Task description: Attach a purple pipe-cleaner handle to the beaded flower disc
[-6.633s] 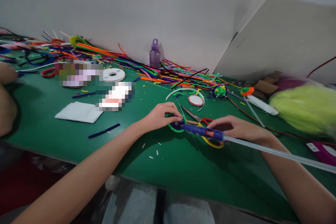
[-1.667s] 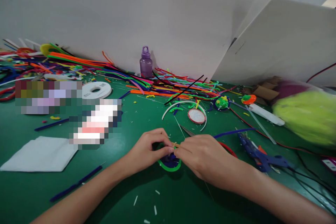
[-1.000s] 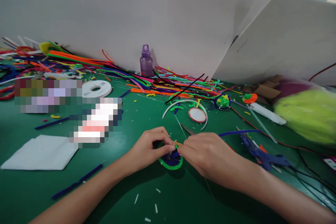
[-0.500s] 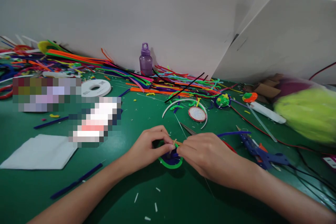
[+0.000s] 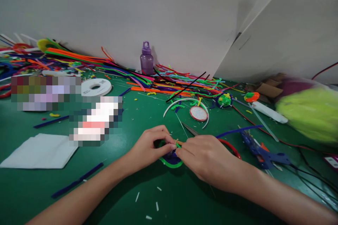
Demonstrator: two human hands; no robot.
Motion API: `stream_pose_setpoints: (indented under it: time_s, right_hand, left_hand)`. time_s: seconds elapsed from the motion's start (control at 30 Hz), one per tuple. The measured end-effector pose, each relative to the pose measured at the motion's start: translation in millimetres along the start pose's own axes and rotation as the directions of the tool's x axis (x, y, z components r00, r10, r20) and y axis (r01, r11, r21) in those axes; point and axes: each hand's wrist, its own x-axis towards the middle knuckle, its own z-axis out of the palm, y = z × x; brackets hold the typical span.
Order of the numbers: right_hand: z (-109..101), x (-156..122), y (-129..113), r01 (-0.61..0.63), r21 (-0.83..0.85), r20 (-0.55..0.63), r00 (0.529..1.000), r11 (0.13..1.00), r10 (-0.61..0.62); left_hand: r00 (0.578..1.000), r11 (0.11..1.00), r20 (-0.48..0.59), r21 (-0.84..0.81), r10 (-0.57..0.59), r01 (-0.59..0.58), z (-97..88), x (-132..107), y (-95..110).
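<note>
Blue-green piece (image 5: 171, 159) | under left fingers (image 5: 165, 149), right fingers (image 5: 185, 152) | both seemingly pinching far edge

Green table (image 5: 118, 197) bearing spool (image 5: 104, 85), bottle (image 5: 146, 64).

Table (image 5: 126, 200): smooth, hard-looking, mostly dull, with a glossy sheen towards the right.
Held green-and-blue ring (image 5: 172, 164): fuzzy, matt pile, like pipe cleaner.
Loose coloured strips (image 5: 161, 90): same napped, lustreless look.
Bottle (image 5: 146, 64): smooth, translucent plastic, softly shiny.
Scissors (image 5: 189, 129): smooth metal blade; red handle in what looks like slick plastic.
Glue gun (image 5: 267, 158): hard moulded plastic, slightly glossy.
Folded white sheet (image 5: 39, 151): soft, matt; cloth or paper, cannot tell.
Spool (image 5: 104, 86): smooth, plastic-looking, low shine.
Bag (image 5: 308, 116): thin, clear plastic film with glossy highlights.
Wall panel (image 5: 105, 10): smooth, matt.
</note>
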Motion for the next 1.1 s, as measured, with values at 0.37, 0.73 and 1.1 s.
stream_pose_setpoints:
  time_s: [0.37, 0.73, 1.1]
  right_hand:
    - [-6.4, 3.8, -0.3, 0.027, -0.033, 0.033, 0.999, 0.999, -0.026]
    - [-8.8, 8.4, -2.3, 0.077, -0.057, 0.042, 0.996, 0.995, -0.075]
    - [-4.8, 7.9, 2.9, 0.042, -0.028, 0.062, 0.997, 0.999, -0.04]
  left_hand:
    - [1.0, 1.0, 0.006, 0.026, 0.016, -0.016, 1.5, 0.0, -2.0]
    - [1.0, 0.999, 0.003, 0.027, 0.017, -0.017, 2.8, 0.1, -3.4]
    - [1.0, 1.0, 0.015, 0.031, -0.001, 0.0, 2.9, -0.2, -3.5]
